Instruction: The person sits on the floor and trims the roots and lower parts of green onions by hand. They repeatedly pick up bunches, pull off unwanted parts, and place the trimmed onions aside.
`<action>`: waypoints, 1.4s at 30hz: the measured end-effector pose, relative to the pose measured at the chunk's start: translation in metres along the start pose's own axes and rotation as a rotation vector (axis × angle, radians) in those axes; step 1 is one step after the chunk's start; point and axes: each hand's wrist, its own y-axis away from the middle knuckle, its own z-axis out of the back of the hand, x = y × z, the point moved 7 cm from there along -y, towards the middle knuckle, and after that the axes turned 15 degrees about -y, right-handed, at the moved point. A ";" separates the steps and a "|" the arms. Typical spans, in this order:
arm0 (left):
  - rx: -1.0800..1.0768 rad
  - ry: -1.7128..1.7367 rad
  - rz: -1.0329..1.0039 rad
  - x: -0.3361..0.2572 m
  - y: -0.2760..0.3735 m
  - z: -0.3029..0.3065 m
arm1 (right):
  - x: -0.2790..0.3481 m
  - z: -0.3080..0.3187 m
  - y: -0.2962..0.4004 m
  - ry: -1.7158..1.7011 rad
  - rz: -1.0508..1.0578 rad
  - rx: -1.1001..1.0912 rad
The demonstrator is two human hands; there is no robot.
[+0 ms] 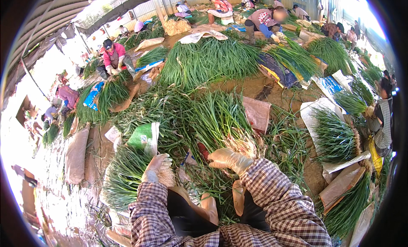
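My left hand, in a thin pale glove, is at the whitish root end of a bundle of green onions to my left. Its fingers reach the roots, but whether they grip them is hidden. My right hand, gloved too, has its fingers pointing left and bent. It is just below the roots of a loose pile of green onions that lies before me, leaves pointing away. I cannot make out anything held in it. Between my hands, loose leaves cover the ground around my boots.
A green and white sack lies beyond the left bundle, and a pinkish woven sack beside the pile. Farther off stands a large heap of green onions. Bundles on sacks lie at right. Several people work around, one in a pink top.
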 end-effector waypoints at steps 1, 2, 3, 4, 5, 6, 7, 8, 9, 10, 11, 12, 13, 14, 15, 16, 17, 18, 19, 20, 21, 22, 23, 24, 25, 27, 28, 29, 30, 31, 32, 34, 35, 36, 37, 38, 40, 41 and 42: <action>-0.001 -0.009 0.009 -0.001 0.002 0.000 | 0.000 0.000 0.000 0.008 0.005 -0.001; -0.015 -0.014 0.029 -0.001 0.004 0.000 | 0.000 0.000 -0.001 0.016 0.009 -0.002; -0.025 -0.018 0.050 -0.009 0.015 -0.007 | -0.001 -0.001 0.000 0.023 0.010 0.000; -0.035 -0.022 0.071 -0.012 0.020 -0.011 | -0.003 -0.002 0.000 0.025 0.007 -0.001; -0.009 -0.049 0.076 -0.008 0.016 -0.013 | -0.006 -0.003 0.000 0.028 0.003 -0.002; 0.007 -0.079 0.078 -0.008 0.014 -0.009 | -0.004 -0.003 -0.001 0.030 0.009 -0.007; 0.024 -0.108 0.080 -0.006 0.013 -0.007 | -0.002 -0.002 -0.001 0.030 0.013 -0.008; 0.013 -0.077 0.063 -0.006 0.011 -0.003 | 0.000 0.000 0.000 0.030 0.016 -0.009; 0.005 -0.046 0.047 -0.009 0.014 -0.004 | 0.001 0.000 0.000 0.029 0.016 -0.008; -0.003 -0.015 0.031 -0.012 0.016 -0.005 | 0.001 0.000 0.000 0.024 0.014 -0.007; -0.034 -0.048 0.048 -0.011 0.019 -0.003 | 0.001 0.000 0.000 0.019 0.011 -0.005; -0.055 -0.078 0.067 -0.022 0.032 -0.014 | -0.003 -0.002 0.002 0.014 -0.002 0.000; -0.083 -0.109 0.082 -0.029 0.041 -0.018 | -0.003 -0.002 0.003 0.017 -0.004 0.000; -0.064 -0.094 0.076 -0.025 0.036 -0.018 | -0.004 -0.002 0.003 0.019 -0.005 0.001; -0.057 -0.082 0.068 -0.020 0.030 -0.010 | 0.000 0.000 0.002 0.021 0.004 -0.002; -0.045 -0.068 0.062 -0.016 0.024 -0.006 | 0.002 0.001 0.002 0.019 0.004 -0.003; -0.042 -0.065 0.056 -0.011 0.019 -0.002 | 0.004 0.002 0.001 0.017 0.004 -0.004; -0.033 -0.059 0.050 -0.010 0.016 -0.003 | 0.003 0.002 0.002 0.015 -0.002 -0.003; -0.024 -0.053 0.045 -0.009 0.013 -0.004 | 0.003 0.001 0.002 0.020 -0.004 -0.001; -0.025 -0.055 0.044 -0.006 0.012 -0.003 | 0.002 0.000 0.002 0.025 -0.005 0.000; -0.025 -0.056 0.043 -0.008 0.014 -0.005 | 0.000 0.000 0.002 0.030 -0.007 0.001; -0.025 -0.058 0.042 -0.009 0.015 -0.007 | -0.001 -0.001 0.002 0.027 -0.004 0.000; -0.021 -0.050 0.033 -0.006 0.011 -0.006 | -0.004 -0.002 0.001 0.025 -0.001 -0.002; -0.020 -0.043 0.025 -0.004 0.008 -0.004 | -0.004 -0.003 0.000 0.022 0.006 -0.005; -0.020 -0.036 0.016 -0.002 0.005 -0.002 | -0.003 -0.003 0.000 0.017 0.014 -0.007; -0.011 -0.040 0.023 0.002 0.001 0.000 | -0.003 -0.003 0.000 0.008 0.024 -0.011; -0.005 -0.042 0.027 0.002 0.001 -0.001 | -0.005 -0.003 -0.001 0.010 0.022 -0.011; 0.007 -0.029 0.019 0.003 -0.002 -0.002 | -0.006 -0.003 -0.001 0.011 0.019 -0.011; 0.015 -0.017 0.011 0.004 -0.003 0.000 | -0.004 -0.003 -0.002 0.013 0.020 -0.011; 0.023 -0.005 0.003 0.005 -0.004 0.002 | -0.002 -0.002 -0.002 0.010 0.018 -0.013; 0.003 -0.016 0.014 0.007 -0.005 0.005 | 0.000 0.000 -0.001 0.007 0.016 -0.015; -0.024 -0.032 0.035 0.004 -0.002 0.000 | -0.002 0.000 0.001 0.003 0.008 -0.017; -0.017 -0.024 0.030 0.005 -0.003 -0.002 | -0.004 -0.001 0.001 0.001 0.009 -0.019; -0.014 -0.018 0.024 0.005 -0.003 -0.001 | -0.003 -0.001 0.001 -0.001 0.015 -0.022; -0.011 -0.012 0.018 0.004 -0.003 0.000 | -0.002 -0.001 0.000 -0.003 0.008 -0.018; -0.009 -0.012 0.019 0.005 -0.003 0.001 | -0.001 0.000 0.000 -0.005 0.001 -0.014; 0.001 -0.011 0.020 0.002 -0.002 0.000 | -0.001 0.000 0.001 -0.006 -0.013 -0.008; -0.001 -0.015 0.025 0.001 0.000 0.000 | -0.002 0.000 0.000 -0.006 -0.017 -0.006; -0.004 -0.019 0.031 0.000 0.002 -0.001 | -0.003 -0.001 0.000 -0.006 -0.021 -0.004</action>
